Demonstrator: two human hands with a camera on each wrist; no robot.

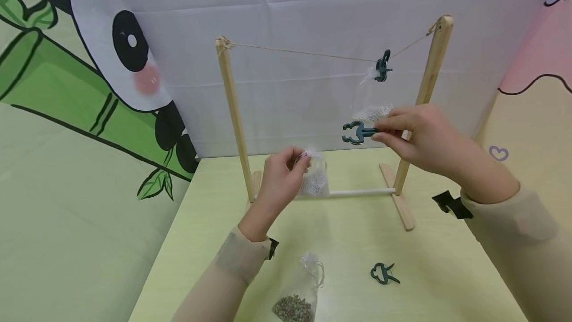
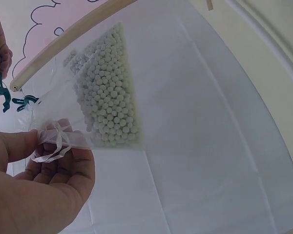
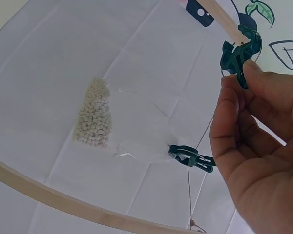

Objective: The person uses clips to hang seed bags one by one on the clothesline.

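Your left hand (image 1: 281, 173) pinches the ribbon-tied neck of a clear pouch of white beads (image 1: 314, 179), thumb and fingers curled round the gather; the pouch hangs low in front of the wooden rack (image 1: 232, 108), near its white crossbar (image 1: 357, 193). In the left wrist view the beads sit packed in the pouch's lower part and the white ribbon loops over your fingers (image 2: 63, 161).

Your right hand (image 1: 422, 135) pinches a dark green plastic clip (image 1: 357, 132) by its handles, jaws spread and pointing left, held in the air between the rack's posts, apart from the pouch in your left hand.

A second bead pouch (image 1: 372, 108) already hangs from the string (image 1: 304, 52) by a hung green clip (image 1: 382, 66) near the right post.

On the bench (image 1: 438, 282): a spare green clip (image 1: 383, 273) and a clear pouch of dark seeds (image 1: 298, 298), near your left sleeve.

Panda and bamboo print on the backdrop (image 1: 89, 78). No readable writing or brand on anything.
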